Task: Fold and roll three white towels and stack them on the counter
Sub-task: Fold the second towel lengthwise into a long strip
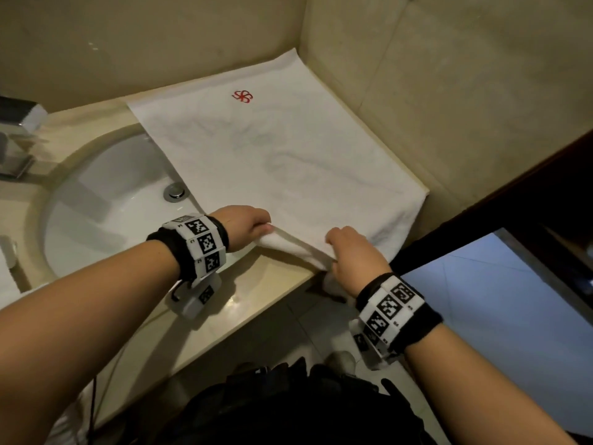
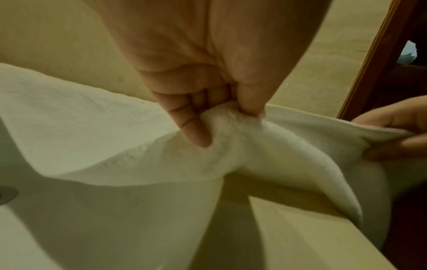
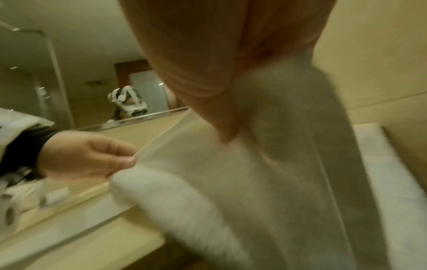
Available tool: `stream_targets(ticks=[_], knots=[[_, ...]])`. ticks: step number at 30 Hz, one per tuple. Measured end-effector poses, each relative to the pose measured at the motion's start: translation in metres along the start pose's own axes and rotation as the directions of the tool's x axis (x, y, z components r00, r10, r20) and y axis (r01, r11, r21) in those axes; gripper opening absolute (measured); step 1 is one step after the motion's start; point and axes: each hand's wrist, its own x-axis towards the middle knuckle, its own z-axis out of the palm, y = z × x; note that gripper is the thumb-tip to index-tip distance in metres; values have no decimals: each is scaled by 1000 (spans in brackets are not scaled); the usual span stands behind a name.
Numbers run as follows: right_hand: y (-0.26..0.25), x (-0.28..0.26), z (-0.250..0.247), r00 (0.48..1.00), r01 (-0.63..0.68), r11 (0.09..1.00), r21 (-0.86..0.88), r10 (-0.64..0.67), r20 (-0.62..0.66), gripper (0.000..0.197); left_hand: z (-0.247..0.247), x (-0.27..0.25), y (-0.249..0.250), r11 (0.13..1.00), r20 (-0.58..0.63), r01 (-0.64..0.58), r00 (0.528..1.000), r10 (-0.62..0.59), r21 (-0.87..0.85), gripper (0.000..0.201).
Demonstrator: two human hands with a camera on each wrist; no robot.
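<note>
A white towel [image 1: 282, 155] with a red emblem [image 1: 242, 96] lies spread on the beige counter [image 1: 250, 303], from the back wall to the front edge, partly over the sink. My left hand [image 1: 247, 224] pinches the towel's near edge [image 2: 233, 117] between thumb and fingers. My right hand [image 1: 349, 252] grips the same near edge further right, at the counter's front edge, where the towel [image 3: 277, 164] bunches under it. The cloth between the two hands is lifted into a soft fold. The left hand [image 3: 92, 157] also shows in the right wrist view. No other towel is clearly in view.
A white round sink [image 1: 109, 207] with a metal drain [image 1: 175, 191] sits left of the towel, a chrome tap [image 1: 19, 136] at far left. Beige walls close the corner behind and to the right. A dark wooden door frame [image 1: 513, 200] stands at the right.
</note>
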Motion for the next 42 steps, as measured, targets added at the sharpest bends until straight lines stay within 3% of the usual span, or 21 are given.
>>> stream_targets(ticks=[4,6,8,10,13,15,18,22,25,29,35,37,39,42], knots=[[39,-18,-18,993,-109,988,111,113,-32,23,-2,2,1,999,-9,-25,1000,25,31,30],[48,-27,-32,992,-70,943,325,100,-76,14,-3,3,2,997,-7,-45,999,45,67,30],[53,-35,-48,993,-14,906,424,62,-99,25,-4,5,1,994,-24,-57,998,60,96,28],[59,-40,-56,999,-46,933,357,41,22,19,-6,7,-1,994,-47,-54,997,58,94,28],[69,-49,-49,963,-144,961,235,81,259,17,-6,9,0,990,-31,-54,998,58,129,28],[76,-58,-39,949,-242,890,386,135,284,16,-3,10,0,982,19,-71,997,69,173,27],[84,-67,-22,923,-379,685,622,236,303,15,0,13,-3,973,76,-83,995,68,215,26],[98,-65,-4,922,-387,762,520,303,242,12,-12,23,-3,978,54,-60,997,50,202,26],[109,-61,-2,908,-395,699,596,398,134,12,-33,34,5,979,-24,-79,996,85,189,26],[129,-51,-10,850,-374,655,657,525,-39,16,-63,60,31,970,-109,-127,982,152,209,26],[178,-19,-32,700,-355,614,705,674,-234,22,-100,129,74,957,-161,-173,964,213,233,25],[197,-7,-38,679,-412,653,636,685,-264,24,-105,160,86,953,-160,-181,961,224,244,23],[211,3,-39,690,-504,709,494,674,-264,26,-105,188,92,952,-146,-165,967,207,258,24],[226,26,-37,722,-623,724,296,678,-139,27,-92,230,95,953,-49,-102,991,121,285,26]])
